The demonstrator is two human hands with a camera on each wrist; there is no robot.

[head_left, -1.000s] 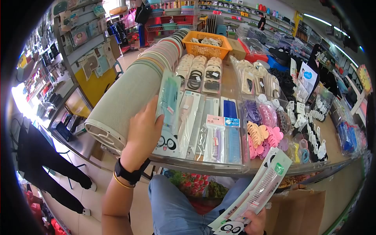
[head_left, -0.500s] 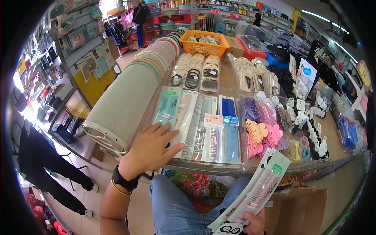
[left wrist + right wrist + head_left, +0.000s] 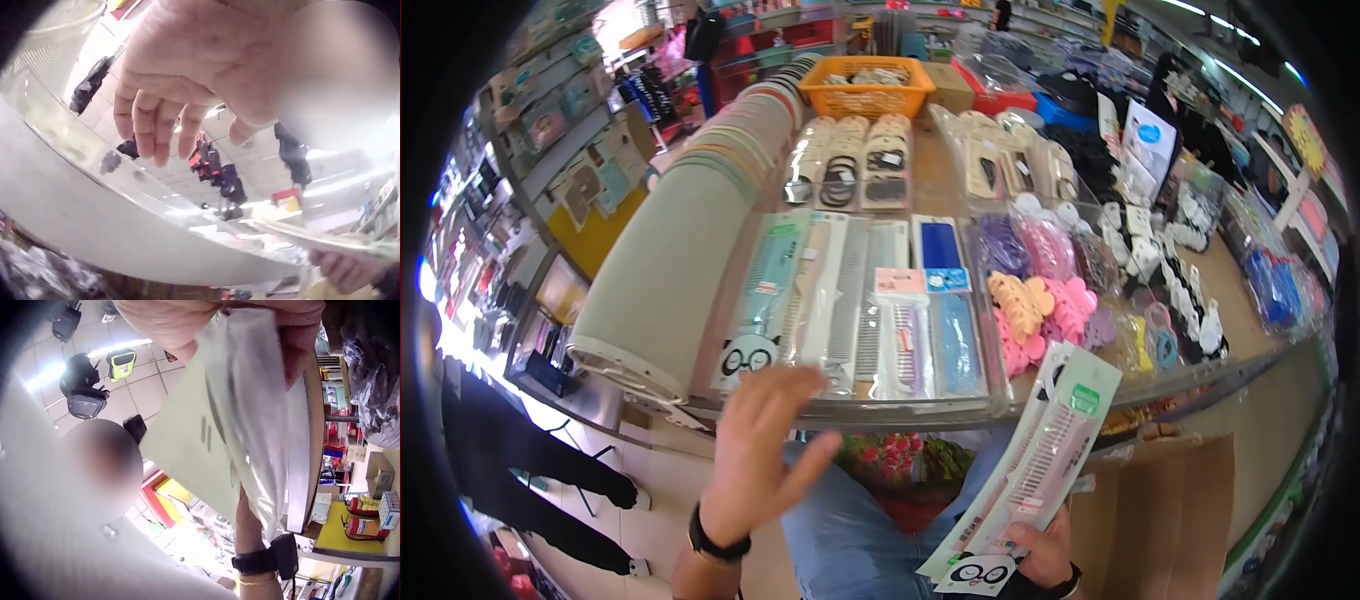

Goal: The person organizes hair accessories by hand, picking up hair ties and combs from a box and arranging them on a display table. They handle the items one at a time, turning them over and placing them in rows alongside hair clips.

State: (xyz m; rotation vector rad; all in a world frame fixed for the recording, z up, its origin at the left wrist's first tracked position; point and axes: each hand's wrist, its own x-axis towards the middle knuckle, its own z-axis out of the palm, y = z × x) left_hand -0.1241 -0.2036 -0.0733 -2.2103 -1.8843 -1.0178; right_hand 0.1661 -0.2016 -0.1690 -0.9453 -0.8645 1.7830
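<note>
My left hand (image 3: 762, 455) hovers at the table's front edge with fingers spread and nothing in them; the left wrist view shows its bare palm (image 3: 187, 69). Just beyond it, a packaged teal comb (image 3: 772, 285) with a panda face at its lower end lies at the left of the comb row. My right hand (image 3: 1045, 548) grips packaged combs (image 3: 1040, 465) by their lower end, over my right thigh. These have a green label on top and a panda face below. From the right wrist, the packs' pale backs (image 3: 187, 425) hide most of the fingers.
Right of the teal comb lie more packaged combs (image 3: 940, 330), then claw clips (image 3: 1025, 305). Carded hair ties (image 3: 840, 175) and an orange basket (image 3: 868, 98) are behind. A large roll (image 3: 660, 270) with hairbands borders the left. A cardboard box (image 3: 1160, 510) stands below, right.
The left hand let go of the teal comb pack, leaving it flat in the row, and drew back toward me. The right hand keeps its combs. The head view has shifted.
</note>
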